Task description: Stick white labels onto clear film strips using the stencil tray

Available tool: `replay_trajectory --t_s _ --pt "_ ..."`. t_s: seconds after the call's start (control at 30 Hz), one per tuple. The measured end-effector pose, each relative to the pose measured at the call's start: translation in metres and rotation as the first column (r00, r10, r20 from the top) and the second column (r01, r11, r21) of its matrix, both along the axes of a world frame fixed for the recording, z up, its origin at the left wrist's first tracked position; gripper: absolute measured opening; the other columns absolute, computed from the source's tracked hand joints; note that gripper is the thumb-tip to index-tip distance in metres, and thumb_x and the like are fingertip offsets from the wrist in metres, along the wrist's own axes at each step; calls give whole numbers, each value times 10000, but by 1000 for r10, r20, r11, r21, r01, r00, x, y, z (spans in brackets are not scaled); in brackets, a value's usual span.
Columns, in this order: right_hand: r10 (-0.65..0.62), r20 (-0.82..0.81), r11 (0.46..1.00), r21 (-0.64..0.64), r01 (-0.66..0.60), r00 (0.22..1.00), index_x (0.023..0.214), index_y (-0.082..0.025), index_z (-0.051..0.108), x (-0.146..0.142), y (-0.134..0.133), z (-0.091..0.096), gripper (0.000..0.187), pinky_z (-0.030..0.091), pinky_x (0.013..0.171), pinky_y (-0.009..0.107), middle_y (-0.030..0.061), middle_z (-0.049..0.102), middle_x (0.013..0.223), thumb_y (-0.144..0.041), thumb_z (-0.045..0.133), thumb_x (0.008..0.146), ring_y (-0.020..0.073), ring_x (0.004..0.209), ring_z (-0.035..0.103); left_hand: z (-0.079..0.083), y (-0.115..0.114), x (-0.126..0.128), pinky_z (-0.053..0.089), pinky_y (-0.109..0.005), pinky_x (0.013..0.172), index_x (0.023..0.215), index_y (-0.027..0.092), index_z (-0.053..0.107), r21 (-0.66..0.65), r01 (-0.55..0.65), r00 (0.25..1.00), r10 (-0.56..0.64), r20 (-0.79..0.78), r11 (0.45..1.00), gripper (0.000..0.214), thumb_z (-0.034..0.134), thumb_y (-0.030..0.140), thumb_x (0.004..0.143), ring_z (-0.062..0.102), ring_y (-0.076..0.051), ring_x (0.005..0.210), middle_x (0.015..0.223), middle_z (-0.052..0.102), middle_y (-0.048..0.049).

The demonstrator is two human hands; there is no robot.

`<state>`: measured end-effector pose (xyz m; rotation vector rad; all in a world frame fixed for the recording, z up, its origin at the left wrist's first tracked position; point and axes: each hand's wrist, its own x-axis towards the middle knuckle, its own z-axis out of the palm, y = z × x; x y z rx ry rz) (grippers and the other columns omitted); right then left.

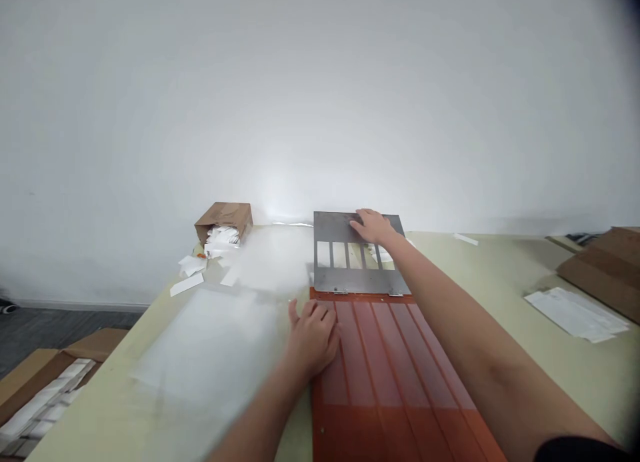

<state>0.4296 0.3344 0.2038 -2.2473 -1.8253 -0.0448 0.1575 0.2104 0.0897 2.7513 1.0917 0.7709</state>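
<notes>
A red-orange grooved board (390,429) lies before me, with a translucent sheet (367,355) over its upper part. Two small hinges join its far edge to a grey metal plate (350,280) with a row of rectangular slots. My right hand (374,227) rests against the plate near its far edge, fingers extended and thumb apart. On the board's upper left corner lies my left hand (313,335), its fingers bent but spread, holding nothing visible. Left of the board, blurred translucent sheets (210,349) spread over the table.
An opened cardboard box (227,215) with white paper strips stands at the back left. Lower left is another carton (30,375) with white contents. At right, white strips (575,312) lie beside a brown box (605,269). A white wall (320,102) rises behind the table.
</notes>
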Motion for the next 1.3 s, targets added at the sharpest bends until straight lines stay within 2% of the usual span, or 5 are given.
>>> replay_trajectory --t_s 0.23,0.47,0.83,1.03,1.3 --pt "-87 52 993 -81 91 995 1202 -163 600 6 36 2 512 271 1017 620 169 577 1283 -547 345 979 331 1171 509 -8 0 1 113 -547 1093 961 205 586 172 -2 997 -11 74 985 118 528 302 927 552 -254 1148 998 684 -22" --pt "-101 110 995 -5 102 989 1156 -177 597 6 14 31 509 252 1007 598 149 597 1199 -580 357 958 323 1142 494 -7 -1 3 107 -556 1089 901 196 594 154 -24 998 14 65 988 154 494 305 945 565 -272 1142 929 694 -22" --pt "-107 314 830 550 -89 943 1020 -197 647 -28 -156 61 333 218 959 522 96 665 1028 -418 398 1011 271 982 547 16 6 -4 265 -461 1015 1480 107 290 315 -231 912 91 401 921 657 459 487 970 485 -311 1274 1395 490 -241" --pt "28 516 809 491 -323 856 1102 -233 658 -40 -256 33 293 185 1007 502 59 696 1114 -444 480 1003 260 1027 584 57 -16 -10 380 -467 1018 1463 166 317 326 -158 735 -110 669 932 840 610 637 832 492 -320 1255 1344 479 -201" --pt "204 459 848 359 -391 865 1117 -201 654 -63 -321 -30 394 238 1039 540 74 709 1081 -515 449 997 251 922 608 95 -68 -45 242 -498 1109 998 287 615 814 44 946 -286 152 579 466 824 526 657 633 -249 1002 1044 653 -23"
